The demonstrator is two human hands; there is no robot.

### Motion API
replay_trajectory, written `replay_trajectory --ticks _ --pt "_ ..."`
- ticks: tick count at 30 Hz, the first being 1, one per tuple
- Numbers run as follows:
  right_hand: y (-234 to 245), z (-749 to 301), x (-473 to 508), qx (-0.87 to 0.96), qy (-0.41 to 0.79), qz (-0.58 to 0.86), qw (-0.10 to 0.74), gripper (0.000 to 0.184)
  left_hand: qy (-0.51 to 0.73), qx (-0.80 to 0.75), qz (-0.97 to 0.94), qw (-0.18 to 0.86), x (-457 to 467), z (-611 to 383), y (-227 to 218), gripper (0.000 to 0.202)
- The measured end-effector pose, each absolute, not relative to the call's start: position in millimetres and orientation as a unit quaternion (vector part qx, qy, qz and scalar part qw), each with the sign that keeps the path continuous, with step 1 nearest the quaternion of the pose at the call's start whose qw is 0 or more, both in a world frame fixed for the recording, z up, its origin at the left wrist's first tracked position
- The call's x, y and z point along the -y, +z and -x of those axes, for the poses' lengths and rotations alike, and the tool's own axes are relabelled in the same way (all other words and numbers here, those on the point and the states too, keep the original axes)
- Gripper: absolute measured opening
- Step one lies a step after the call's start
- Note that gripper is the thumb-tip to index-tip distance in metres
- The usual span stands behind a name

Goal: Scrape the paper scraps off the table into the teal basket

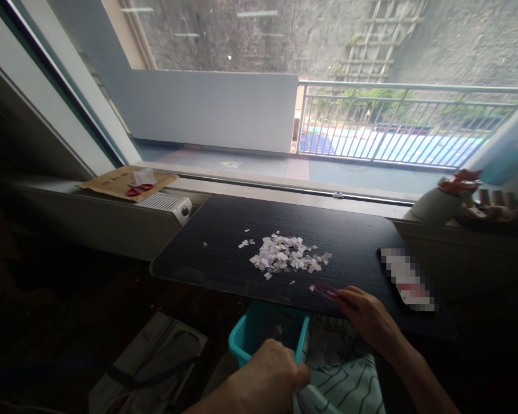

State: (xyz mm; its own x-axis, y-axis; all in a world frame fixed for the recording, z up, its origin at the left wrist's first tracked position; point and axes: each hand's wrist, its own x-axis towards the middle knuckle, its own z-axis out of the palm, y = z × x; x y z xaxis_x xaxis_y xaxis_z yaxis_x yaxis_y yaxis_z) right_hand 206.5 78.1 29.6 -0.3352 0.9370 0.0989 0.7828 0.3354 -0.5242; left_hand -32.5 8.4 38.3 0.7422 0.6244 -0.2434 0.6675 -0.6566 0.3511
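A loose heap of small white paper scraps (285, 253) lies on the black tabletop (224, 218), with a few stray bits around it. My right hand (365, 316) is closed on a thin, flat pinkish strip (326, 290), whose kind I cannot make out. The strip's tip touches or nearly touches a scrap at the table's front edge. Below that edge, my left hand (270, 371) is closed over the near rim of a teal plastic bin (237, 339); its fingertips are hidden. The bin's mouth faces up under the edge, its inside dark.
A phone (408, 282) lies at the table's right. On the left ledge, red-handled scissors (138, 188) rest on a brown envelope (107, 181). A white vase-like object (435, 204) stands by the window at right. Striped cloth (349, 374) lies beside the bin.
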Motion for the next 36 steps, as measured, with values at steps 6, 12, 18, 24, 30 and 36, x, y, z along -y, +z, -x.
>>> replay_trajectory --ticks 6,12,18,24,30,36 --pt "45.0 -222.2 -55.4 0.802 0.227 0.540 0.120 0.030 -0.035 -0.393 -0.892 0.220 -3.9 49.0 26.7 0.013" --pt "48.2 -228.2 -55.7 0.785 0.224 0.559 0.145 0.029 -0.029 -0.432 -0.871 0.233 -5.4 54.7 30.2 0.011" --pt "49.8 -213.0 -57.3 0.806 0.237 0.531 0.110 0.034 -0.021 -0.443 -0.861 0.249 -1.5 72.7 25.1 0.016" --pt "62.1 -117.2 -100.2 0.847 0.231 0.443 0.184 0.033 -0.066 -0.463 -0.852 0.235 1.5 114.2 26.3 0.018" --pt "60.6 34.5 -173.6 0.892 0.178 0.375 0.181 0.024 -0.068 -0.472 -0.851 0.223 1.1 162.9 31.2 0.011" --pt "38.4 101.6 -207.6 0.905 0.164 0.357 0.162 0.026 -0.053 -0.496 -0.848 0.181 4.9 209.0 30.7 0.012"
